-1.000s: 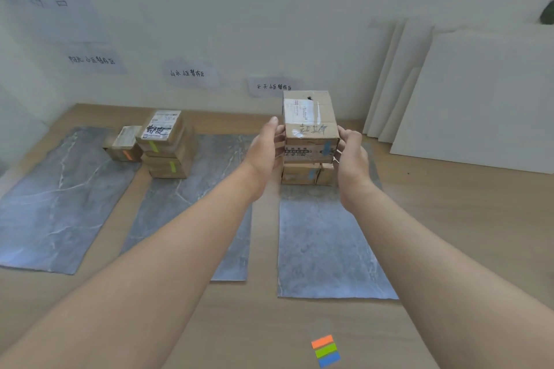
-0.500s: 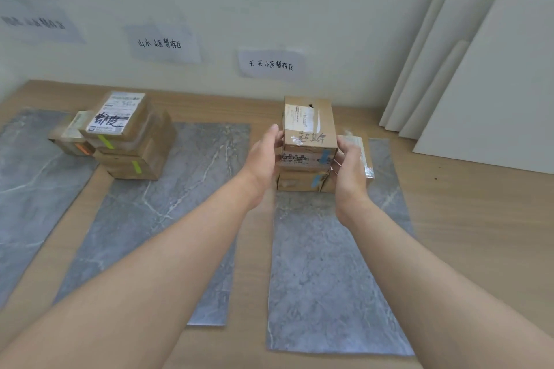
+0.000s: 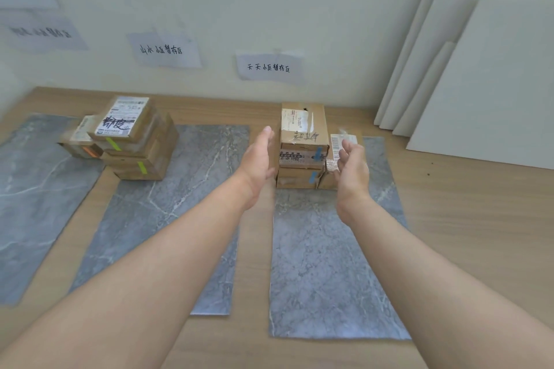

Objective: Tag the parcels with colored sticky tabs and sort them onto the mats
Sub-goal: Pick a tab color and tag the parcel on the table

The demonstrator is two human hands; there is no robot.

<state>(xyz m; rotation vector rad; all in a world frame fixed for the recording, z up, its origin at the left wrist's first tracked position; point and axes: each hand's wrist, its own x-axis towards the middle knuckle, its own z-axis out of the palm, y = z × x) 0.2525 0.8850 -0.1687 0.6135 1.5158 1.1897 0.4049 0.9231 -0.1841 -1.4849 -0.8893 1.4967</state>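
Note:
A cardboard parcel (image 3: 302, 132) with a blue tab sits on top of another blue-tabbed parcel (image 3: 296, 178) at the far end of the right grey mat (image 3: 329, 263). A third small parcel (image 3: 341, 147) lies just to their right. My left hand (image 3: 259, 159) is open at the stack's left side, a little off it. My right hand (image 3: 350, 163) is open on the right side, fingers relaxed, holding nothing. On the middle mat (image 3: 186, 189) stands a stack of green-tabbed parcels (image 3: 135, 141). An orange-tabbed parcel (image 3: 81, 144) lies on the left mat (image 3: 33, 189).
Three paper labels hang on the wall, one (image 3: 269, 67) above the right mat. White boards (image 3: 479, 75) lean against the wall at the far right. The mats lie on a wooden floor (image 3: 479, 219).
Both hands set the blue-tabbed parcel down onto the stack on the right mat and let go of it; they now stand open, apart from its sides.

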